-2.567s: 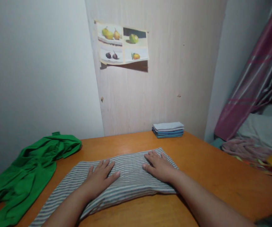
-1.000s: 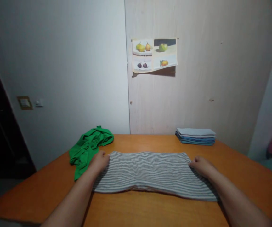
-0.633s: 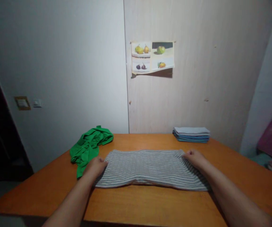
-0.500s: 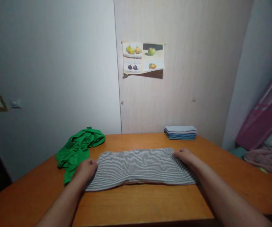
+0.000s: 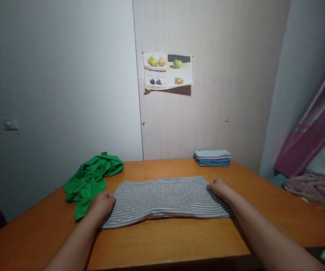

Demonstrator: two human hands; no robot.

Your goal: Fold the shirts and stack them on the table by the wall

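Note:
A grey-and-white striped cloth [image 5: 162, 197], folded into a long band, lies across the table in front of me. My left hand [image 5: 102, 205] is closed at its left end, fingers curled at the edge. At the opposite end, my right hand [image 5: 220, 187] is closed on the right edge. Layers show along the near fold, which bulges slightly in the middle. A crumpled green garment [image 5: 90, 178] lies just beyond my left hand, partly hidden behind it.
A neat stack of folded white and blue cloths [image 5: 211, 158] sits at the back right of the orange wooden table [image 5: 173, 241]. Fruit pictures [image 5: 168, 71] hang on the back wall. A pink curtain [image 5: 306, 131] and heaped fabric [image 5: 306, 188] are at the right.
My view has turned slightly to the right, so the background appears shifted left. Both hands stay at the ends of the striped cloth, which lies nearly unchanged.

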